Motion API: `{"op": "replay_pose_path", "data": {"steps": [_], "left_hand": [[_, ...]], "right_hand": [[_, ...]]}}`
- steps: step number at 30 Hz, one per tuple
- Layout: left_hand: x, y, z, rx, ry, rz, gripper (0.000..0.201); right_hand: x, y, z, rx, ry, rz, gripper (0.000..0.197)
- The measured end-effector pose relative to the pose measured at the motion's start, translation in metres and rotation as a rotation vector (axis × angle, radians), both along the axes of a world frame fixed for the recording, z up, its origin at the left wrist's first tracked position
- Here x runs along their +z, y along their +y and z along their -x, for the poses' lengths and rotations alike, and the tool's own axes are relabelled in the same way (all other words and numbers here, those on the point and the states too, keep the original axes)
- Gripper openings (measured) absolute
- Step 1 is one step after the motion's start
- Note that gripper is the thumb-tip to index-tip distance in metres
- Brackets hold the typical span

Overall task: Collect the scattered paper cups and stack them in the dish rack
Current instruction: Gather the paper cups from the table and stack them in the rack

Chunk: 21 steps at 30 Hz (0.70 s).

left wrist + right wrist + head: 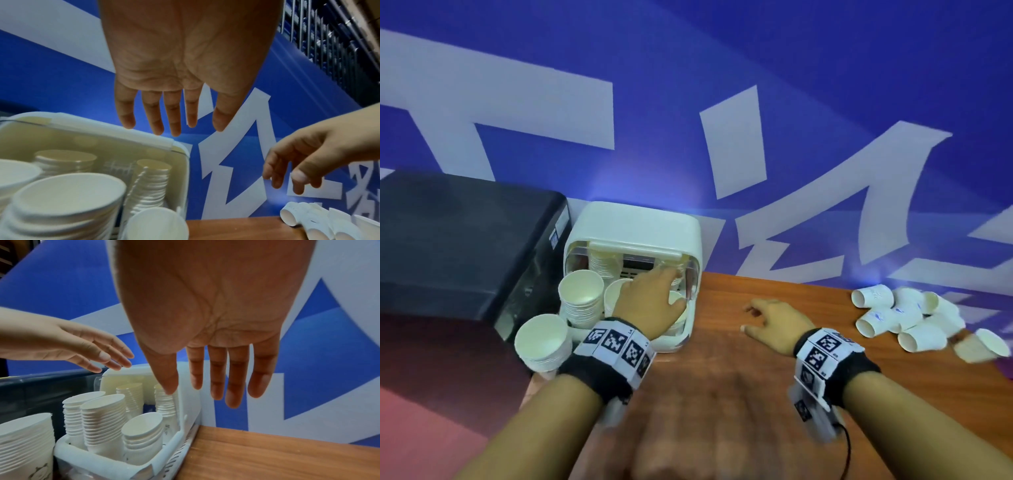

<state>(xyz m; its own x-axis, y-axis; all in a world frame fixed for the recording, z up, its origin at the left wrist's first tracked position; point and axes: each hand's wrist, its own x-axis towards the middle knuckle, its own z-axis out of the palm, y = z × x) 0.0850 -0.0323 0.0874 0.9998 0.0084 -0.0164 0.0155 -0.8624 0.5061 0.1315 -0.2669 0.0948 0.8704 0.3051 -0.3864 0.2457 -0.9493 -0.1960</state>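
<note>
Left of centre, the white dish rack (681, 246) holds five stacks of paper cups (102, 418); a sixth stack (542, 342) stands outside it, lower left. About seven loose cups (893, 317) lie at right. My left hand (650, 298) hovers over the rack, released; my right hand (779, 322) is mid-frame, holding nothing.

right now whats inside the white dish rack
Several stacks of nested paper cups stand upright in the dish rack. Its floor beneath them is covered, and the left hand hides part in the head view.
</note>
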Motion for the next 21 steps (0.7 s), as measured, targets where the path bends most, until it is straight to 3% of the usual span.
{"op": "replay_pose_path", "data": {"steps": [6, 12, 17, 21], "left_hand": [[0.023, -0.063, 0.006, -0.05, -0.05, -0.065, 0.045], [0.043, -0.169, 0.007, -0.043, -0.045, -0.096, 0.046], [0.042, -0.272, 0.004, -0.057, -0.009, 0.042, 0.041], [0.024, -0.319, 0.017, -0.054, 0.087, 0.118, 0.04]], "right_hand": [[0.008, -0.056, 0.008, -0.021, -0.052, -0.025, 0.04], [0.012, -0.158, 0.014, -0.024, -0.079, -0.068, 0.039], [0.009, -0.249, 0.016, -0.091, -0.099, -0.132, 0.036], [0.001, -0.287, 0.02, -0.114, -0.062, -0.16, 0.035]]}}
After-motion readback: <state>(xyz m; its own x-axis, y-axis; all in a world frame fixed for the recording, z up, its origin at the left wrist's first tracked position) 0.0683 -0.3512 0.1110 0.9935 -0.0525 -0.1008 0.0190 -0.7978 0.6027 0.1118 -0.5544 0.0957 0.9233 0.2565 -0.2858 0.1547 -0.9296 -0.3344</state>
